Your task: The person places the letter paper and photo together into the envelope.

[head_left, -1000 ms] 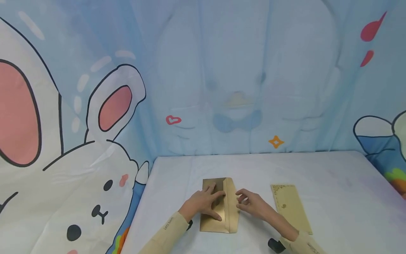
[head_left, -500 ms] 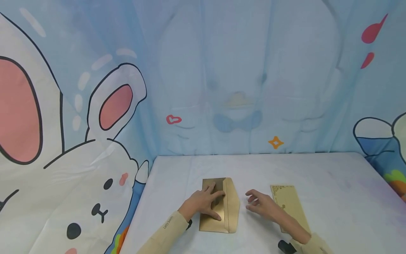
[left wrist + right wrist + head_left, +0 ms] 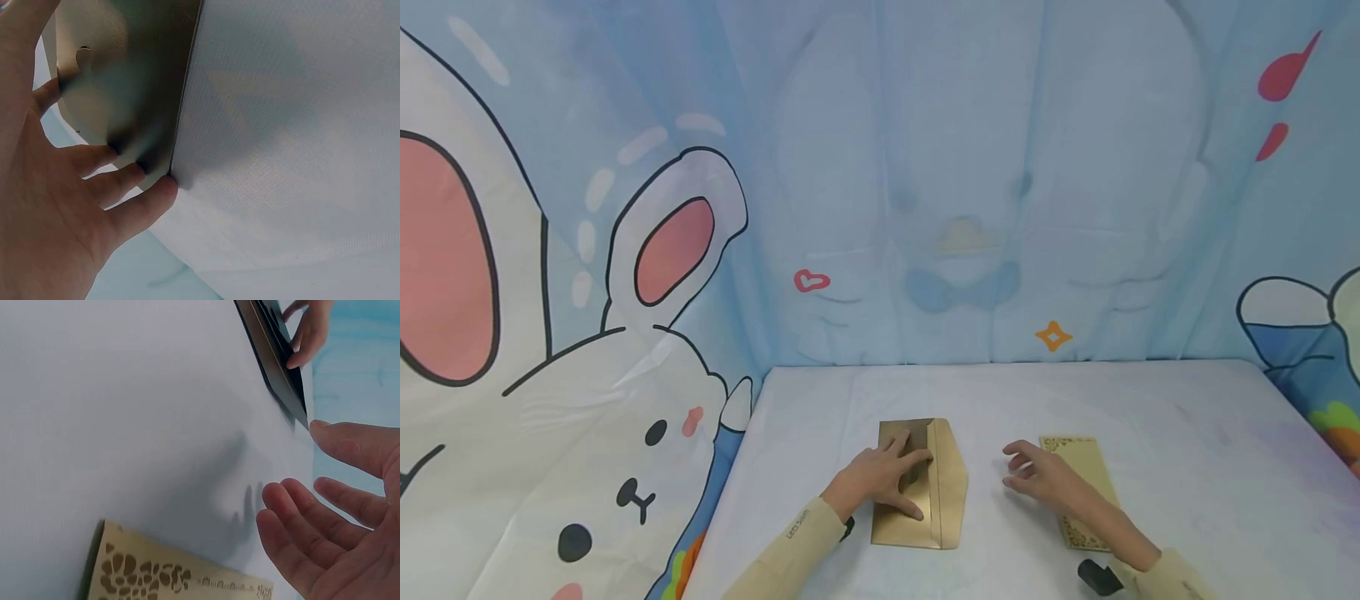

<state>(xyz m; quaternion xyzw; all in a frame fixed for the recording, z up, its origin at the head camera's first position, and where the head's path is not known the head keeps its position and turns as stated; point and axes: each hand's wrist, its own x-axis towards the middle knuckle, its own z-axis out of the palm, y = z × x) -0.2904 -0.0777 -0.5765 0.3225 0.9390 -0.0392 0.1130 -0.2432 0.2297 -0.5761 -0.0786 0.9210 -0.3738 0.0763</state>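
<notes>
A gold envelope (image 3: 902, 529) lies on the white table with its flap (image 3: 953, 492) folded out to the right. My left hand (image 3: 880, 479) rests on it, fingers spread; in the left wrist view the fingertips (image 3: 164, 187) press on its shiny surface near one edge. My right hand (image 3: 1037, 475) is in the air between the envelope and a cream card (image 3: 1093, 467), holding nothing, fingers loosely bent. The forearm covers part of the card. In the right wrist view the card (image 3: 144, 575) shows brown patterned print and lies below the fingers.
The white-covered table (image 3: 1210, 467) reaches back to a blue cartoon curtain (image 3: 955, 167). A printed rabbit (image 3: 625, 467) fills the cloth on the left. Dark wrist camera mounts (image 3: 1099, 577) sit at the cuffs.
My right hand has moved away from the envelope's flap to the right, toward the cream card. The left hand and the envelope have stayed in place.
</notes>
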